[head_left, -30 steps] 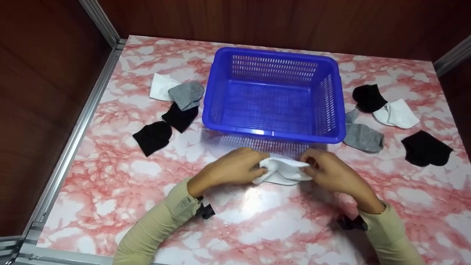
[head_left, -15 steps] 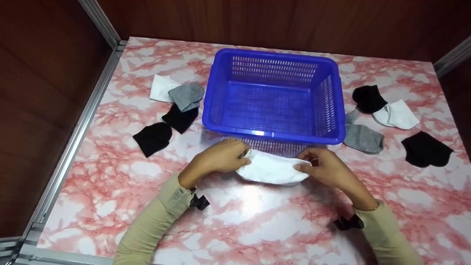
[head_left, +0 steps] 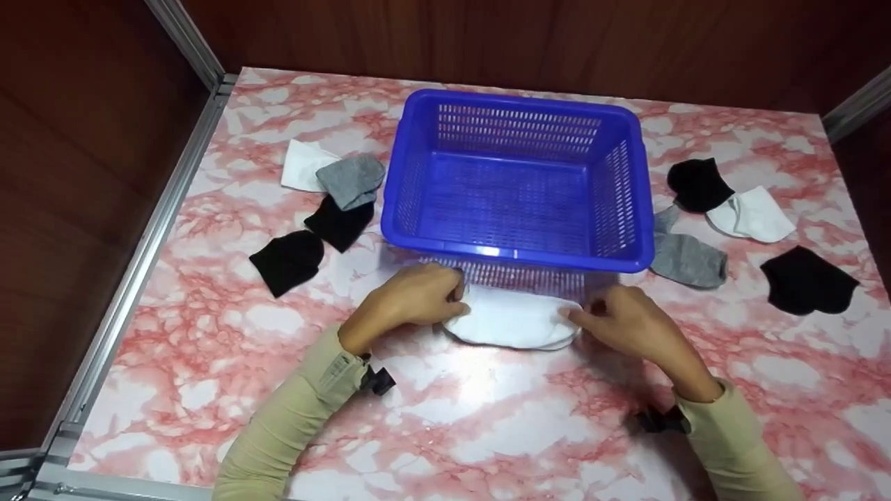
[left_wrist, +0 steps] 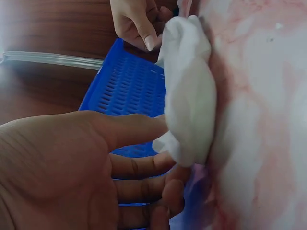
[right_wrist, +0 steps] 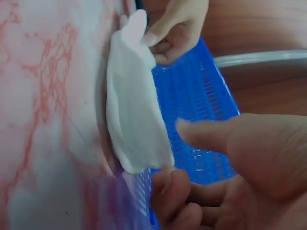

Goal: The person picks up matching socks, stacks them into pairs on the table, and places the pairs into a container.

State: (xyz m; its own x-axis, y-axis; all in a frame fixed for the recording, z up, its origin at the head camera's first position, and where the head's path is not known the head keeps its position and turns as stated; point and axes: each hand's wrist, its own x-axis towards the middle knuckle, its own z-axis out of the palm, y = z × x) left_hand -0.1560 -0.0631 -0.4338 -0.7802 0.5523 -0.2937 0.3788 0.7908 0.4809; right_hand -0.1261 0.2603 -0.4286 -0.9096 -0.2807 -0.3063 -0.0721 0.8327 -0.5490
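Lying left of the basket (head_left: 515, 255), a grey sock (head_left: 351, 181) partly hides a white one (head_left: 299, 167). Before the basket, the left hand (head_left: 416, 296) pinches another white sock (head_left: 515, 321), fingertips partly hidden; the right hand (head_left: 632, 321), thumb blurred and lifted apart, merely touches it.

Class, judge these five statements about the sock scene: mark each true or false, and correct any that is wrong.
1. A white sock is between the left hand and the right hand. True.
2. The right hand's thumb presses on that sock. False: the right wrist view shows a gap between them.
3. A gray sock left of the blue basket overlaps another white sock. True.
4. Every black sock lies left of the basket. False: one black sock lies far to its right.
5. Both sleeves are beige. True.
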